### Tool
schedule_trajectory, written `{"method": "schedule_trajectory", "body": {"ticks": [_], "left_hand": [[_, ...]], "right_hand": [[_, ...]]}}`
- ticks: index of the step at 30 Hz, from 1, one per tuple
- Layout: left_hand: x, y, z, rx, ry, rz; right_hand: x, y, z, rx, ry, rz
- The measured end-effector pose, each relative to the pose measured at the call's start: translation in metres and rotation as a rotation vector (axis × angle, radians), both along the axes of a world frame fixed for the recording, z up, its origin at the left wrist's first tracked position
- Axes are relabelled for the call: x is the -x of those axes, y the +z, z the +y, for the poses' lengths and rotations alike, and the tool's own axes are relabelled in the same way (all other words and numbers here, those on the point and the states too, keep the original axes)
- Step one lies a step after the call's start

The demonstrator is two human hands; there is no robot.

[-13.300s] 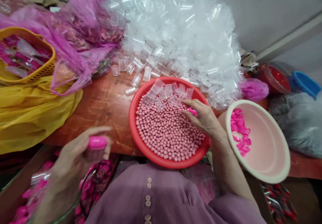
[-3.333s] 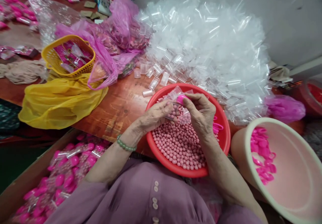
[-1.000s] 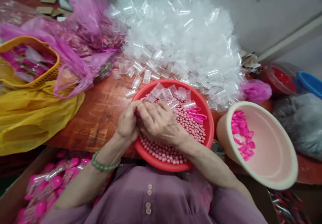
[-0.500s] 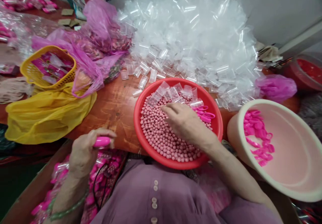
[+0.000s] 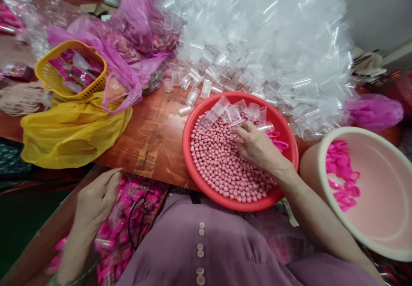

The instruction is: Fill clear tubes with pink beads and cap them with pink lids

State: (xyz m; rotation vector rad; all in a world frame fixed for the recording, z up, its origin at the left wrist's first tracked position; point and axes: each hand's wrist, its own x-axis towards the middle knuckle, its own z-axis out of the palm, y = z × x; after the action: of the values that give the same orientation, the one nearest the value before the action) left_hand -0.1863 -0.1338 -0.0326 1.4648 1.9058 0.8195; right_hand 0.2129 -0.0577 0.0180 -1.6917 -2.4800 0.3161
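Clear tubes lay on pink beads inside the red basin

Inside the basin, the right hand had bent fingers beside one tube; whether it gripped anything could not be told. The left hand, fingers curled, hung left of the basin over pink packs, its grasp hidden. The tubes looked light, stiff and slick, probably brittle, so best held gently round their side walls. Behind the basin, a tube heap covered the tabletop.
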Motion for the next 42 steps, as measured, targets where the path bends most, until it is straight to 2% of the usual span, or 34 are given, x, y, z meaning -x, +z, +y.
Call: {"method": "schedule_trajectory", "body": {"ticks": [4,8,11,14,16,18,22,25,28,31,34,38,42], "left_hand": [[-0.071,0.015,0.019,-0.214,-0.270,-0.027],[-0.133,0.023,0.042,-0.522,-0.422,-0.120],[-0.163,0.020,0.057,-0.617,-0.538,-0.152],[-0.182,0.014,0.065,-0.637,-0.599,0.002],[-0.189,0.013,0.067,-0.618,-0.616,0.158],[-0.194,0.014,0.067,-0.550,-0.651,0.302],[-0.196,0.024,0.067,-0.396,-0.772,0.455],[-0.197,0.029,0.069,-0.324,-0.830,0.505],[-0.198,0.031,0.070,-0.281,-0.832,0.501],[-0.197,0.030,0.070,-0.257,-0.830,0.458],[-0.192,0.031,0.071,-0.273,-0.820,0.355],[-0.182,0.034,0.076,-0.273,-0.831,0.098],[-0.183,0.032,0.086,-0.120,-0.902,-0.234]], "right_hand": [[0.017,0.004,-0.001,0.155,0.188,-0.119],[0.018,0.008,0.012,0.280,0.272,-0.142],[0.014,0.015,0.016,0.300,0.278,-0.258],[0.021,0.019,0.009,0.262,0.225,-0.504],[0.030,0.016,0.003,0.264,0.183,-0.656],[0.038,0.011,0.001,0.293,0.226,-0.680],[0.039,-0.002,0.012,0.375,0.385,-0.483],[0.030,-0.009,0.022,0.426,0.349,-0.336],[0.020,-0.017,0.027,0.470,0.306,-0.085],[0.011,-0.024,0.028,0.514,0.276,0.221],[0.004,-0.023,0.028,0.531,0.273,0.460],[-0.001,-0.009,0.026,0.534,0.226,0.611],[-0.007,0.002,0.023,0.548,0.242,0.741]]}}
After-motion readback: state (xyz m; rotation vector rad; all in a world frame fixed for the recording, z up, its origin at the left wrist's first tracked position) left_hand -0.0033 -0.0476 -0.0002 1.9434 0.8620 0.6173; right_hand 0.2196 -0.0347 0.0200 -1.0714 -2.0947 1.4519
